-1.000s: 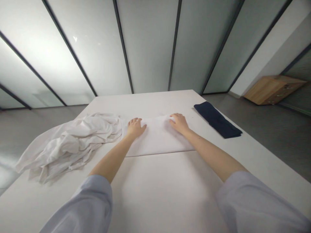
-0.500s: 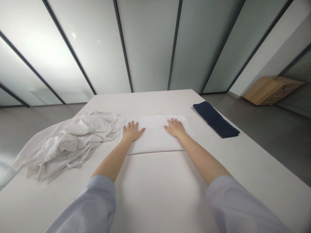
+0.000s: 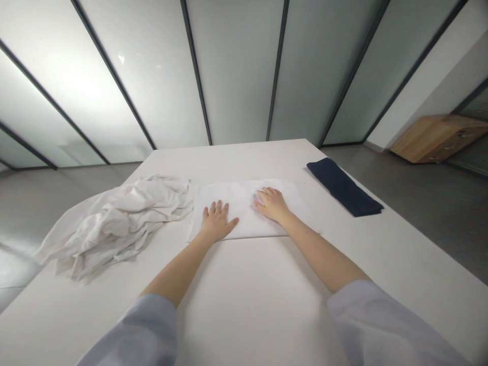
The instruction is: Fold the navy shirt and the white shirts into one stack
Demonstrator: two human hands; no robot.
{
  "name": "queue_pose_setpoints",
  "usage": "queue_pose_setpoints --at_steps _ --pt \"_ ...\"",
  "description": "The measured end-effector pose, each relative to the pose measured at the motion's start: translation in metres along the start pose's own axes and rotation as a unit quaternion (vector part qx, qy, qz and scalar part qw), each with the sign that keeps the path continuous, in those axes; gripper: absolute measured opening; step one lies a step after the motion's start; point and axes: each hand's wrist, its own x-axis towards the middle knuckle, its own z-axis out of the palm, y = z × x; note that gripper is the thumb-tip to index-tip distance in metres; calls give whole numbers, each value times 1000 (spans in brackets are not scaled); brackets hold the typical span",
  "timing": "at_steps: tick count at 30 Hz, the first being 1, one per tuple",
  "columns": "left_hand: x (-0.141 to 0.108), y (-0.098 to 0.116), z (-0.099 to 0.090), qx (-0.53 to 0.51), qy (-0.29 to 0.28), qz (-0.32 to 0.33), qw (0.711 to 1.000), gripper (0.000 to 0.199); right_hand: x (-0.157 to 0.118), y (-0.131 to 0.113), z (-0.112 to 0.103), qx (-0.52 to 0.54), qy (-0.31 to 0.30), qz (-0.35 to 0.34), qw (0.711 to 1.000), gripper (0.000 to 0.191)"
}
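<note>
A flat, folded white cloth (image 3: 244,195) lies in the middle of the white table (image 3: 244,315). My left hand (image 3: 218,221) rests palm down on its near left part, fingers spread, with the heel near the near edge. My right hand (image 3: 271,204) lies flat on the cloth's right half, fingers slightly curled. Neither hand grips the cloth. To the left of the folded cloth, almost touching it, sits a crumpled white garment (image 3: 114,223).
A folded navy cloth (image 3: 343,185) lies near the table's right edge. Grey floor (image 3: 430,213) shows past the table on the right. Frosted glass panels (image 3: 236,71) stand behind, and a low wooden cabinet (image 3: 438,138) stands at the far right.
My left hand has slid toward me and slightly right across the cloth. My right hand has shifted little, its fingers drawn closer. The folded cloth now lies flatter and wider than a second ago.
</note>
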Motion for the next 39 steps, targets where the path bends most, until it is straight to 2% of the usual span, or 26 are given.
queue_pose_setpoints --at_steps 5,8,11,14,19,21,26,29,32,35,39 --pt "18 0 4 -8 -7 -11 1000 83 -16 -45 9 27 -63 -55 996 63" --pt "28 -4 2 -18 -15 -12 1000 84 -18 -50 18 41 -96 -58 993 69" --pt "31 -9 2 -30 -6 -4 1000 86 -17 -32 21 41 -103 -48 993 71" --pt "28 -15 2 -33 0 2 999 87 -18 4 20 25 -111 -10 993 70" --pt "21 -24 3 -28 21 -101 994 89 -25 59 15 6 -88 83 993 67" --pt "20 -24 4 -25 30 -115 993 88 -26 68 14 5 -75 100 992 65" --pt "19 -22 4 -4 58 -92 994 84 -24 71 16 8 -35 86 996 56" --pt "19 -22 2 4 69 8 998 65 -25 73 18 14 25 55 998 48" --pt "18 -21 -1 -5 33 98 995 51 -28 69 16 44 103 -20 993 38" --pt "19 -18 -1 -11 0 84 996 52 -34 49 10 104 138 -131 976 30" --pt "21 -6 -1 -8 9 31 999 53 -43 10 3 147 93 -231 957 25"
